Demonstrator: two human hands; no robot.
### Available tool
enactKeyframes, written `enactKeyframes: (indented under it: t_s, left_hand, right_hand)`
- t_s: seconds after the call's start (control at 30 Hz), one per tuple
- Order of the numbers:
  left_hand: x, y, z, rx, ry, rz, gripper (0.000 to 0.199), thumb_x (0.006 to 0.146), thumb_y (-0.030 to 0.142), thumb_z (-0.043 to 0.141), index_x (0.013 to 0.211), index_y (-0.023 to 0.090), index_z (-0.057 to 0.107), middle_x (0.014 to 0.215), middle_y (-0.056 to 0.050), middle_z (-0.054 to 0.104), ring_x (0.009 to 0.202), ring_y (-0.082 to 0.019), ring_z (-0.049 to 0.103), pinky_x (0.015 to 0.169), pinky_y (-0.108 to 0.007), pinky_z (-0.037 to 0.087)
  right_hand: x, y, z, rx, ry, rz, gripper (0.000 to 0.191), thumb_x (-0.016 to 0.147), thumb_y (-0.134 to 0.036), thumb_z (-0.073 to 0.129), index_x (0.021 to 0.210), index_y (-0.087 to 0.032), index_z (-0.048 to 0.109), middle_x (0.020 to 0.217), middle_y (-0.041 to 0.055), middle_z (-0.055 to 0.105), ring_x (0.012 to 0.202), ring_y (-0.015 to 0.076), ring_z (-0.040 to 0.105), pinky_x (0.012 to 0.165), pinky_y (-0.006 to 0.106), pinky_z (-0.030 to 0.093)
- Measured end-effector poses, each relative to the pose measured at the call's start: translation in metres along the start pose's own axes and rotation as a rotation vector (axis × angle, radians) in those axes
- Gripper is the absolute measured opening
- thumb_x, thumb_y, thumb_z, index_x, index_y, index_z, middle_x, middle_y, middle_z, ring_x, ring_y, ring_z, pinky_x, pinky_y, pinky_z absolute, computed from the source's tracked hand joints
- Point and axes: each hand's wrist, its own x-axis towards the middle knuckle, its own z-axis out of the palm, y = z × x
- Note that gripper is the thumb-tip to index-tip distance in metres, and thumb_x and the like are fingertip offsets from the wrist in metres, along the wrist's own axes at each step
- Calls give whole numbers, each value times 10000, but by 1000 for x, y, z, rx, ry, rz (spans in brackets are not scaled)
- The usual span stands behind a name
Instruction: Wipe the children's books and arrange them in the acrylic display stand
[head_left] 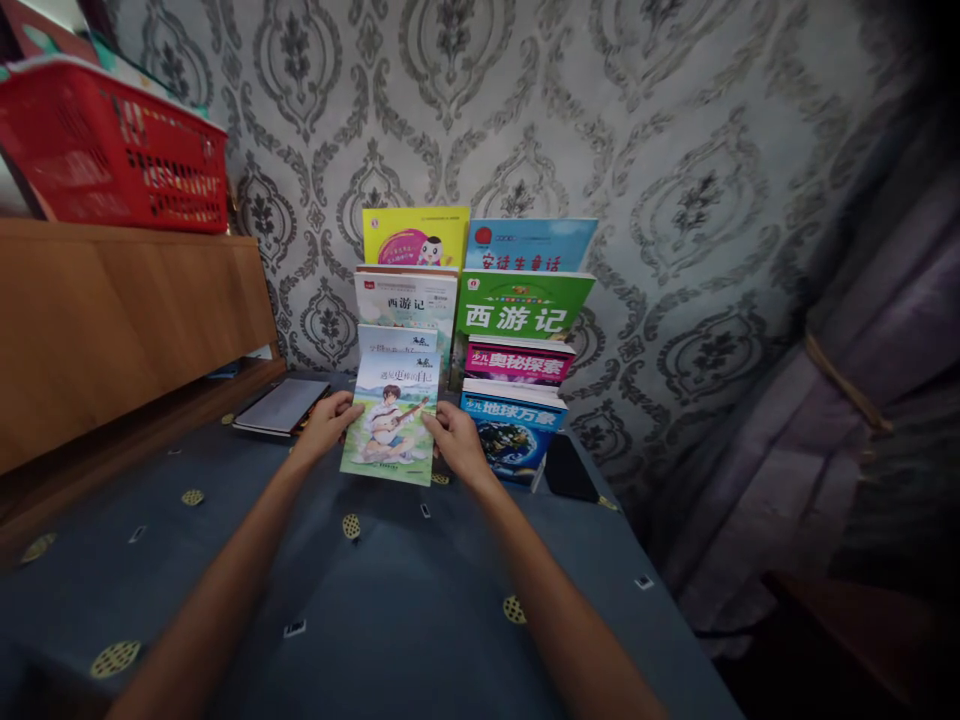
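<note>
A thin book with a guitar player on its light green and blue cover is held upright, tilted slightly back. My left hand grips its left edge and my right hand its right edge, thumbs in front. Just behind it shows the top of a similar pale blue book. Farther back in the same row stand a white book and a yellow book. Beside my right hand, a second row holds a blue book with a globe, a magenta book, a green book and a light blue book.
A dark blue patterned cloth covers the table. A notebook lies at the left, a black flat object at the right. A red basket sits on a wooden cabinet. Patterned wallpaper is behind, a curtain at right.
</note>
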Motion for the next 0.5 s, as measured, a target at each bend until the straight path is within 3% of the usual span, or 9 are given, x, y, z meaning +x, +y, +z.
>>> enactKeyframes:
  t_s: [0.27, 0.5]
  left_hand:
    - [20, 4, 3, 33, 79, 78, 366, 751, 514, 609, 876, 170, 611, 581, 55, 505, 482, -99, 416, 433, -205, 307]
    - [46, 2, 1, 46, 183, 147, 375, 746, 478, 602, 941, 160, 628, 730, -1, 626, 649, -152, 538, 550, -225, 379]
  right_hand:
    - [19, -11, -5, -156, 114, -110, 170, 864, -366, 519, 810, -211, 564, 679, 18, 602, 652, 193, 557, 601, 280, 397]
    - [36, -16, 7, -360, 215, -180, 134, 902, -315, 462, 848, -217, 538, 724, 40, 618, 663, 208, 562, 639, 307, 386]
